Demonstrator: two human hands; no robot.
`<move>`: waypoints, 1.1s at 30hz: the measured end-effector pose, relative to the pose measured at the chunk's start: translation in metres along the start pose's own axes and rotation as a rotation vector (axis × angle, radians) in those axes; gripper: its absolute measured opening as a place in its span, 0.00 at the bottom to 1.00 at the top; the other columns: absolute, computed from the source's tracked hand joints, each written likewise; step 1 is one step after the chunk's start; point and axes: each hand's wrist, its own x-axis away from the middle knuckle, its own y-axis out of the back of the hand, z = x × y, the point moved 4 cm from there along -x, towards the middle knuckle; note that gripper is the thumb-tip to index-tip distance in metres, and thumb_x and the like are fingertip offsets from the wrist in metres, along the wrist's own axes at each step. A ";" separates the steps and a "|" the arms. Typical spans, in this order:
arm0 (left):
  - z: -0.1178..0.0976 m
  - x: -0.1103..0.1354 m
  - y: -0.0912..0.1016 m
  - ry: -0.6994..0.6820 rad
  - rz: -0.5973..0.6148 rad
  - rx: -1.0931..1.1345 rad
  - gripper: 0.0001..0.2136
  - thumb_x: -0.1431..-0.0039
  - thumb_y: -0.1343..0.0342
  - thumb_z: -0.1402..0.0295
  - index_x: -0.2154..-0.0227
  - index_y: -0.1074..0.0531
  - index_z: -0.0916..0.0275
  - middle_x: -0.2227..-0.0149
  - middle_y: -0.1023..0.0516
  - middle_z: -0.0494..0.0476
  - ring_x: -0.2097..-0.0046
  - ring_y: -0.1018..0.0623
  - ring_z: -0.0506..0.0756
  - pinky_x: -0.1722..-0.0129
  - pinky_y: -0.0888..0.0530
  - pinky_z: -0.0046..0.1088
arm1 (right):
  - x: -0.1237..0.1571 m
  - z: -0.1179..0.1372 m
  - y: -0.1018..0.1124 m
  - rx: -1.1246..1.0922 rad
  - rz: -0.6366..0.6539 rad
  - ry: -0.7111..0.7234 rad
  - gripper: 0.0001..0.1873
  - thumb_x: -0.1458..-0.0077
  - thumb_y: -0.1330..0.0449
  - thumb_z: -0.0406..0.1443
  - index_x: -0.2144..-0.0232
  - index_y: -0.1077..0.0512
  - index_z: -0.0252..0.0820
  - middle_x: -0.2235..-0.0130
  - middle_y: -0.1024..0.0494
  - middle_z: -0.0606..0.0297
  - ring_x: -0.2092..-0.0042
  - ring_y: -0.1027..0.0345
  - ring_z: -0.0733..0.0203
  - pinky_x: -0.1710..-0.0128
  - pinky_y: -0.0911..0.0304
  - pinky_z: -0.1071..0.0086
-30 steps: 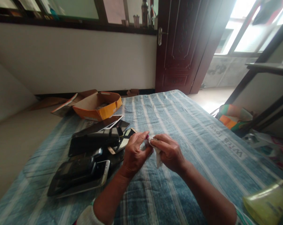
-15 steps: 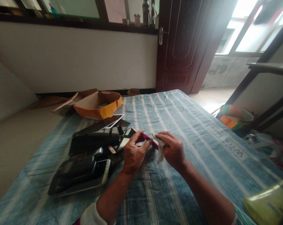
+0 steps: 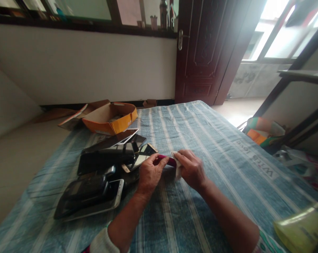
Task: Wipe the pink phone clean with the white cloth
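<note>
The left hand pinched a pink object between nearly closed fingers, its right end hidden by a cloth the right hand clutched, fingers curled.

Left fingers grip a magenta object, right fingers a white cloth.

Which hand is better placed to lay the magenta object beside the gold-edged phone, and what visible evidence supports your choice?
Probably the left hand: it grips the magenta object and is nearer the gold-edged phone, while the right hand holds a white cloth.
</note>
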 end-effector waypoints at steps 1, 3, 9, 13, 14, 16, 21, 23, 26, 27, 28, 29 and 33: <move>0.000 0.000 0.001 -0.043 0.005 -0.071 0.14 0.47 0.42 0.55 0.70 0.24 0.62 0.70 0.21 0.55 0.65 0.22 0.56 0.62 0.28 0.32 | 0.000 0.001 0.000 0.034 0.017 0.028 0.14 0.38 0.50 0.28 0.60 0.25 0.39 0.65 0.24 0.58 0.61 0.31 0.60 0.61 0.32 0.68; -0.001 0.000 0.001 -0.113 0.010 -0.205 0.13 0.45 0.43 0.57 0.72 0.23 0.62 0.69 0.22 0.56 0.64 0.23 0.56 0.60 0.29 0.34 | 0.000 0.001 -0.001 0.078 0.030 0.061 0.15 0.38 0.51 0.27 0.60 0.25 0.38 0.65 0.24 0.58 0.61 0.32 0.59 0.60 0.32 0.67; 0.000 0.002 -0.004 -0.115 0.052 -0.329 0.14 0.43 0.45 0.58 0.73 0.22 0.63 0.67 0.23 0.58 0.64 0.23 0.56 0.60 0.28 0.33 | 0.001 -0.004 -0.001 0.121 0.032 0.047 0.15 0.38 0.52 0.28 0.59 0.26 0.41 0.66 0.26 0.60 0.61 0.32 0.60 0.60 0.33 0.68; 0.000 0.001 -0.004 -0.105 0.084 -0.324 0.13 0.43 0.44 0.58 0.70 0.22 0.63 0.66 0.22 0.58 0.63 0.22 0.57 0.58 0.27 0.35 | 0.001 -0.004 0.000 0.123 0.035 0.068 0.14 0.38 0.52 0.28 0.61 0.26 0.38 0.66 0.26 0.58 0.61 0.33 0.59 0.60 0.34 0.67; 0.000 0.001 -0.003 -0.108 0.089 -0.313 0.13 0.44 0.44 0.59 0.69 0.22 0.63 0.66 0.22 0.58 0.62 0.22 0.58 0.58 0.26 0.35 | 0.001 -0.004 0.000 0.127 0.036 0.072 0.14 0.38 0.52 0.28 0.61 0.26 0.37 0.66 0.26 0.58 0.61 0.33 0.59 0.60 0.34 0.67; 0.002 0.001 -0.002 -0.113 0.093 -0.263 0.12 0.46 0.41 0.59 0.65 0.22 0.62 0.63 0.21 0.58 0.60 0.21 0.58 0.56 0.25 0.36 | 0.000 -0.003 0.000 0.145 0.039 0.076 0.15 0.37 0.52 0.28 0.61 0.26 0.37 0.66 0.26 0.58 0.61 0.34 0.59 0.60 0.34 0.68; 0.007 0.004 0.002 -0.122 0.107 -0.124 0.19 0.52 0.37 0.64 0.55 0.25 0.61 0.57 0.21 0.58 0.58 0.20 0.57 0.55 0.23 0.36 | 0.001 -0.001 -0.001 0.202 0.060 0.089 0.14 0.37 0.52 0.28 0.61 0.26 0.38 0.66 0.26 0.59 0.61 0.34 0.60 0.60 0.35 0.68; 0.006 0.005 0.003 -0.160 0.094 -0.132 0.16 0.50 0.39 0.66 0.57 0.23 0.61 0.57 0.21 0.58 0.57 0.20 0.58 0.53 0.24 0.37 | 0.002 0.000 -0.003 0.228 0.074 0.090 0.13 0.36 0.51 0.30 0.60 0.26 0.38 0.66 0.26 0.59 0.62 0.34 0.60 0.60 0.36 0.67; 0.003 0.006 0.004 -0.221 0.081 -0.141 0.12 0.49 0.41 0.68 0.60 0.22 0.59 0.60 0.20 0.58 0.56 0.21 0.59 0.51 0.25 0.37 | 0.003 0.005 -0.003 0.266 0.077 0.105 0.12 0.36 0.50 0.31 0.59 0.26 0.38 0.64 0.25 0.58 0.59 0.34 0.58 0.59 0.36 0.65; 0.003 0.007 0.004 -0.230 0.081 -0.137 0.11 0.48 0.41 0.68 0.60 0.22 0.59 0.60 0.20 0.57 0.56 0.21 0.58 0.52 0.25 0.36 | 0.003 0.008 -0.003 0.275 0.076 0.114 0.12 0.36 0.50 0.31 0.58 0.26 0.38 0.63 0.25 0.57 0.58 0.33 0.57 0.58 0.36 0.65; 0.003 0.007 0.004 -0.231 0.084 -0.129 0.11 0.48 0.41 0.68 0.61 0.22 0.59 0.61 0.20 0.57 0.57 0.21 0.58 0.52 0.25 0.36 | 0.003 0.012 -0.003 0.280 0.076 0.123 0.12 0.36 0.50 0.31 0.58 0.26 0.37 0.63 0.25 0.57 0.57 0.33 0.56 0.58 0.37 0.64; 0.003 0.007 0.004 -0.229 0.087 -0.123 0.11 0.48 0.42 0.68 0.61 0.22 0.59 0.61 0.20 0.56 0.58 0.21 0.58 0.54 0.25 0.35 | 0.003 0.016 -0.003 0.282 0.082 0.132 0.12 0.35 0.50 0.30 0.58 0.26 0.37 0.63 0.25 0.57 0.55 0.33 0.56 0.57 0.37 0.64; 0.002 0.007 0.003 -0.243 0.103 -0.119 0.09 0.47 0.42 0.67 0.63 0.23 0.60 0.63 0.21 0.56 0.61 0.21 0.56 0.58 0.25 0.31 | 0.001 0.032 -0.005 0.287 0.111 0.154 0.12 0.35 0.50 0.30 0.59 0.26 0.36 0.64 0.25 0.56 0.55 0.34 0.54 0.58 0.38 0.63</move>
